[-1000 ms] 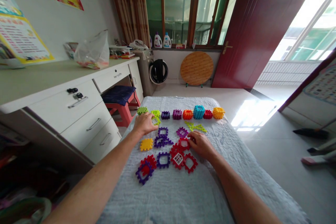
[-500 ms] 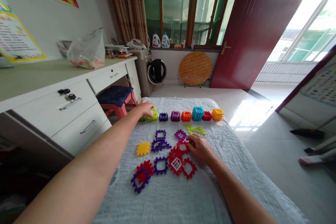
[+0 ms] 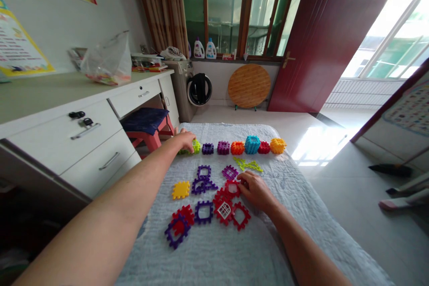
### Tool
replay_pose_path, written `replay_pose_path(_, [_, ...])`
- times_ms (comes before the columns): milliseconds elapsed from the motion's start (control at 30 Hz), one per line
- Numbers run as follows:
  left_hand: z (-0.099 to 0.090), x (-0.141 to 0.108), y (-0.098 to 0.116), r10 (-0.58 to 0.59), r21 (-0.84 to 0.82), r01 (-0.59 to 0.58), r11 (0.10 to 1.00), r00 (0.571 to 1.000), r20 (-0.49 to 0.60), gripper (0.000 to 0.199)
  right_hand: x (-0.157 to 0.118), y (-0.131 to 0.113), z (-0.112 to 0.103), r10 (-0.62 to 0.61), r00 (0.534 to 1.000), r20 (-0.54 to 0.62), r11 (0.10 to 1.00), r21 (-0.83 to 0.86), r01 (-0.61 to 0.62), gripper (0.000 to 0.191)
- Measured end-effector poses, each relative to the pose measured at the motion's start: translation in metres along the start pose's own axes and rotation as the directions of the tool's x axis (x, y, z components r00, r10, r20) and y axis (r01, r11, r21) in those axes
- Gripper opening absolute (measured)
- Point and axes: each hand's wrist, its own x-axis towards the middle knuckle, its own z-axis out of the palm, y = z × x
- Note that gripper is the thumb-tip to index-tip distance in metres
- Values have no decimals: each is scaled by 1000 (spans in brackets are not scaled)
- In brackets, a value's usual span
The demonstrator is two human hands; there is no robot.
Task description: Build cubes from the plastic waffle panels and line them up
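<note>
Several colourful toothed plastic building pieces lie on a cloth-covered surface. At the far left of a row of stacks, my left hand [image 3: 185, 140] is closed around the light green building pieces [image 3: 196, 146], partly hiding them. My right hand [image 3: 255, 188] rests on the cloth with bent, slightly parted fingers. Its fingertips are at the right edge of a red square frame [image 3: 237, 189], which they seem to touch. Just beyond are a purple lattice piece [image 3: 229, 172] and light green openwork pieces [image 3: 248, 165]. Nearer me lie a red window piece [image 3: 219, 217] and a red ring-like frame [image 3: 247, 217].
The row continues rightward with dark purple [image 3: 208, 148], purple [image 3: 223, 147], orange [image 3: 237, 147], blue [image 3: 252, 145], red [image 3: 264, 147] and yellow stacks [image 3: 278, 145]. Loose purple frames [image 3: 204, 221] and a yellow square [image 3: 181, 190] lie at centre-left. A stool [image 3: 146, 121] stands left.
The view has shifted slightly. My left hand stays at the light green pieces, with its fingers moved a little. My right hand and the loose pieces keep their places.
</note>
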Motion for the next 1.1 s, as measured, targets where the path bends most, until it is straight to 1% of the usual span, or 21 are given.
replay_pose_path(100, [-4,-3,6,-1,114,-3,993,999,35,44,0,-1,-1,1,1000,-1,1000,-1,-1,16])
replay_pose_path(167, [-9,-5,11,5,160,-12,987,999,43,53,0,-2,-1,-2,1000,1,1000,1,2,17])
replay_pose_path(267, [-20,-15,20,58,198,-62,978,998,28,70,1,-1,-2,-5,1000,5,1000,1,5,17])
replay_pose_path(333, [-25,-26,28,126,206,-125,971,992,9,68,1,0,-2,-7,1000,5,1000,1,7,17])
replay_pose_path(400, [-25,-42,36,207,177,-207,962,978,22,57,1,1,-1,-8,1000,10,1000,0,8,17])
replay_pose_path(467, [-18,-59,42,274,100,-284,954,956,102,46,1,1,-1,-8,1000,14,1000,-5,8,18])
replay_pose_path(500, [-13,-67,44,310,54,-321,946,938,155,43,1,1,-1,-6,1000,14,1000,-8,6,18])
replay_pose_path(567, [0,-81,47,347,-23,-351,936,912,218,42,1,-1,-2,-5,1000,12,1000,-16,6,18])
replay_pose_path(600, [7,-86,48,350,-46,-349,936,909,228,41,1,-1,-2,-6,1000,10,1000,-21,6,18])
replay_pose_path(667, [17,-93,48,334,-56,-330,942,916,223,41,1,-3,-3,-9,1000,5,999,-32,9,18])
replay_pose_path(733, [24,-93,48,314,-45,-312,949,926,208,40,1,-3,-3,-15,1000,1,999,-36,15,18])
replay_pose_path(933, [34,-84,48,270,-31,-269,963,949,165,36,0,1,-1,-29,1000,-6,999,-32,29,18])
replay_pose_path(1100, [43,-81,48,214,-28,-213,977,975,63,34,0,-1,-2,-20,1000,4,999,-33,20,18])
